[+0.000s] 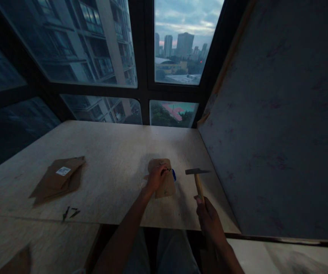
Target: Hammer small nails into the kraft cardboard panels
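In my right hand [208,217] is a hammer [199,184], gripped by its wooden handle. Its dark head, with one end tapering to a point, is raised to the right of a brown cardboard piece [165,188] on the wooden tabletop. My left hand [156,177] rests over the cardboard, fingers pinched together near its right edge. Something small and dark shows at those fingertips, too small to name. A blue thing [174,175] sits at the cardboard's right edge, just beyond the fingertips. Dark marks show on the cardboard near its lower end.
A stack of brown cardboard sheets [57,179] with a white label lies to the left. Several small dark slender pieces [71,213] are near the table's front edge. Windows [145,76] rise behind the tabletop [109,163], and a patterned wall [280,133] bounds the right side.
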### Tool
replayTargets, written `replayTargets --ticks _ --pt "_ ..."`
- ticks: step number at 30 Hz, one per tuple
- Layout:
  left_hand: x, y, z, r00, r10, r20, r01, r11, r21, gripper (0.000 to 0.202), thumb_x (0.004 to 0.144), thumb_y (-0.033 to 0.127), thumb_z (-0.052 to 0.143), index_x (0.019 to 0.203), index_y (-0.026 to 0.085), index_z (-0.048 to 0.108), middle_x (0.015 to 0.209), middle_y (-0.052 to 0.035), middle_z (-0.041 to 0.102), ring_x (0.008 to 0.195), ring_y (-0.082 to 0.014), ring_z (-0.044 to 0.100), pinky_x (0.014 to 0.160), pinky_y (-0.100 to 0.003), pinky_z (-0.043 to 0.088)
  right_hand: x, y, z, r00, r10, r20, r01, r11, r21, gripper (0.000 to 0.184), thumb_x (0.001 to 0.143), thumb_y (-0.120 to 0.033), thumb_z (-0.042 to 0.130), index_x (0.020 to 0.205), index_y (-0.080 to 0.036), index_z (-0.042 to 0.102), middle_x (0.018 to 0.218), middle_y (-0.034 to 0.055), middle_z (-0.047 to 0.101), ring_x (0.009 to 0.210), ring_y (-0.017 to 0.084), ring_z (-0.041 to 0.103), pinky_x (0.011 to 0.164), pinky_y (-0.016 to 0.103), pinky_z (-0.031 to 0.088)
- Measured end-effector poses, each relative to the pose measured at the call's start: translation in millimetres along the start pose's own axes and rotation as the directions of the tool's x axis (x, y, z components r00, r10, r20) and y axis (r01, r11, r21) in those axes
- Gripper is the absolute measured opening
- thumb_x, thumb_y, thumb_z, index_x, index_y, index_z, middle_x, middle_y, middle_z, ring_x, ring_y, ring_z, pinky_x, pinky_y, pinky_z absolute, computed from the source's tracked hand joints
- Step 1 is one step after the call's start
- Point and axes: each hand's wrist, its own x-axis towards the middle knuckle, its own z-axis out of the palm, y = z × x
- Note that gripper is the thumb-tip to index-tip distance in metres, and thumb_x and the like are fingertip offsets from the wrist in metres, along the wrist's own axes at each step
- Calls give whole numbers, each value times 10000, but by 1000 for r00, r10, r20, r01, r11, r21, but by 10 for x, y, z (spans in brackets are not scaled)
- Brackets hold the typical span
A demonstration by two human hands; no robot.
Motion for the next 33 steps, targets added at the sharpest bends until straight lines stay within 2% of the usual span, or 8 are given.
replayTargets --ticks 5,9,15,20,26,33 --pt "-15 -21 9 1000 13 3 -13 1000 4 365 877 242 604 1241 238 628 1060 -75 727 1006 -237 658 993 -431 462 257 -451 -96 971 -172 163 201 962 -182 509 956 -605 383 1112 -177 610 648 -5 571 527 156 536 471 242 360" --pt "-17 -76 38 1000 6 -14 -6 1000 8 370 868 216 609 1238 240 622 1028 -67 729 1017 -247 652 1017 -459 443 412 -529 51 938 -230 260 304 904 -300 472 992 -568 305 1102 -198 577 663 8 608 598 192 609 567 266 388" --pt "-14 -124 66 999 -29 -42 29 1000 -4 440 841 203 652 1274 210 579 1000 -76 720 998 -245 670 1005 -446 457 529 -434 223 923 -178 341 309 871 -381 307 978 -464 397 916 -221 574 615 11 617 569 201 608 535 264 303" --pt "-10 -141 65 999 -40 -36 40 999 -21 474 844 220 651 1306 215 545 997 -64 726 1014 -235 669 1028 -445 443 515 -421 225 925 -194 327 318 866 -385 365 1009 -499 306 1011 -221 541 700 30 655 628 210 629 570 271 328" --pt "6 -133 67 998 -44 -36 43 999 -24 464 812 200 674 1266 209 575 968 -67 730 1012 -249 666 1032 -466 436 585 -358 249 928 -183 325 316 848 -425 277 978 -451 403 922 -223 550 605 11 596 569 209 599 531 272 256" --pt "26 -121 61 999 -33 -39 32 999 -25 402 803 181 678 1197 235 622 937 -55 735 975 -244 668 997 -461 459 555 -438 202 929 -194 315 307 880 -363 368 990 -526 330 988 -228 546 637 10 626 591 219 629 553 276 335"
